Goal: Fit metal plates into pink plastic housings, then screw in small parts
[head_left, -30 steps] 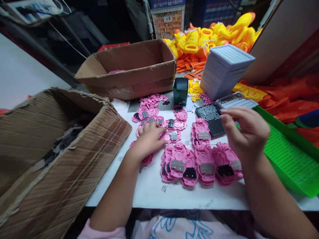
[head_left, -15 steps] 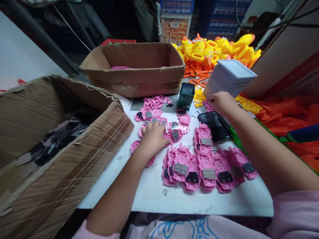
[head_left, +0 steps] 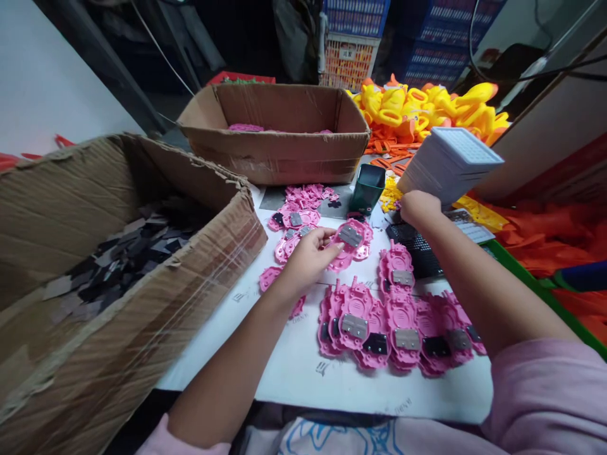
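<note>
My left hand (head_left: 309,258) pinches a pink plastic casing (head_left: 349,243) by its left edge, thumb on top, and lifts it over the other casings. A grey plate with small screws sits on that casing. My right hand (head_left: 420,207) is curled downward at the near side of the white stack, above the black textured tray (head_left: 420,243). Its fingertips are hidden, and so is anything in them. Overlapping pink casings (head_left: 355,309) with grey or black plates lie in front of me. Other casings (head_left: 294,220) lie behind my left hand, beside small pink parts (head_left: 310,196).
An open carton (head_left: 222,253) of grey and black plates stands at the left, another carton (head_left: 270,155) behind. A dark green cup (head_left: 367,189), a white stack (head_left: 448,164), small yellow parts (head_left: 389,193) and yellow toys (head_left: 427,104) fill the back. Orange pieces (head_left: 545,221) lie at right.
My left hand has picked up a pink casing and moved slightly right with it. My right hand stays by the white stack, lower and more curled. The head view has shifted slightly.
</note>
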The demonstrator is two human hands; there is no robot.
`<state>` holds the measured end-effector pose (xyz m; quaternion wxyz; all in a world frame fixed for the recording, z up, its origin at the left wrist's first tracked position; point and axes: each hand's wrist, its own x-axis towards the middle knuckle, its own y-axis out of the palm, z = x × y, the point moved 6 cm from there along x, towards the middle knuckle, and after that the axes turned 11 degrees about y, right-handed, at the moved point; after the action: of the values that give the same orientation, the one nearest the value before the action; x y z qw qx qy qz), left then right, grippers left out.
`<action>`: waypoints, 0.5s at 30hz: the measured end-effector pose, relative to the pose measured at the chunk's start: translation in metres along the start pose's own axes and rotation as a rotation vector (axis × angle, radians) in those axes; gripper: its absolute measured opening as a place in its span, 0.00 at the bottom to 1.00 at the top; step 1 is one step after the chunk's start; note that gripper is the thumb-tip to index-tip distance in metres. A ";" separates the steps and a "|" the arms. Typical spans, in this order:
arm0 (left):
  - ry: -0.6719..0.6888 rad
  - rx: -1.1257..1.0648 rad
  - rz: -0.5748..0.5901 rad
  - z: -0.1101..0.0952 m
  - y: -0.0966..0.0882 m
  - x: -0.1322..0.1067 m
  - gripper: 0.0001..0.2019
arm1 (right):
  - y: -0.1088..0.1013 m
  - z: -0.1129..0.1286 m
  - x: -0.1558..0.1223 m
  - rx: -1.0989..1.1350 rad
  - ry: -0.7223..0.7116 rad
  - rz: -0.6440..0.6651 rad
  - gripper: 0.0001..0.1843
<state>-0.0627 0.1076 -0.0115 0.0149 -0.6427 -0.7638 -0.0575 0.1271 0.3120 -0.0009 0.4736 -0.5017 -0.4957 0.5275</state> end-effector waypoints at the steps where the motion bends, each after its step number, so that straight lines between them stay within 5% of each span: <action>1: -0.033 -0.111 0.019 -0.001 0.004 -0.001 0.13 | -0.007 0.000 -0.005 0.033 0.001 -0.023 0.13; 5: -0.178 -0.400 0.015 -0.005 0.014 -0.009 0.13 | -0.035 0.002 -0.060 0.276 -0.059 -0.120 0.15; 7: -0.187 -0.465 0.002 -0.010 0.019 -0.013 0.14 | -0.043 -0.003 -0.103 0.809 -0.083 -0.067 0.11; 11: -0.141 -0.557 -0.019 -0.019 0.028 -0.020 0.16 | -0.034 -0.003 -0.181 1.374 -0.141 0.201 0.07; 15: -0.157 -0.677 -0.044 -0.021 0.036 -0.026 0.12 | -0.021 -0.009 -0.207 1.509 -0.103 0.230 0.08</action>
<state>-0.0235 0.0859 0.0093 -0.2595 -0.5970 -0.7138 -0.2583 0.1457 0.1071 0.0322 0.6064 -0.0652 0.0328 0.7918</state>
